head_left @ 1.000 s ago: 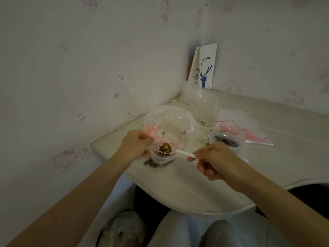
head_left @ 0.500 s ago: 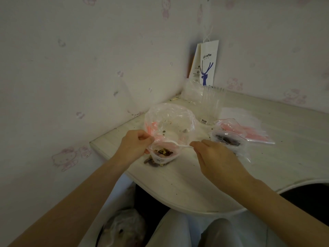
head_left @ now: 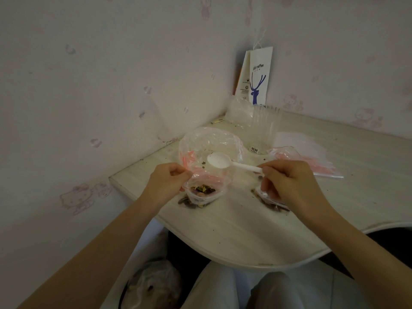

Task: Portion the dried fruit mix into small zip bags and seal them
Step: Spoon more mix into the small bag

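Tabletop [head_left: 245,230], bag [head_left: 201,194] near edge, right hand [head_left: 289,184] gripping spoon [head_left: 219,160]

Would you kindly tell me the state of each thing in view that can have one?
small zip bag, open, partly filled, unsealed.
spoon, empty, held above the table.
large bag, mouth open, only crumbs visible.
left hand, pinches the small zip bag's rim.
right hand, holds the spoon's handle.
spare zip bags, flat, unfilled.

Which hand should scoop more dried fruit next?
Right, probably. The right hand grips the white plastic spoon, its empty bowl over the big clear plastic bag. The left hand is busy pinching open the small clear zip bag.
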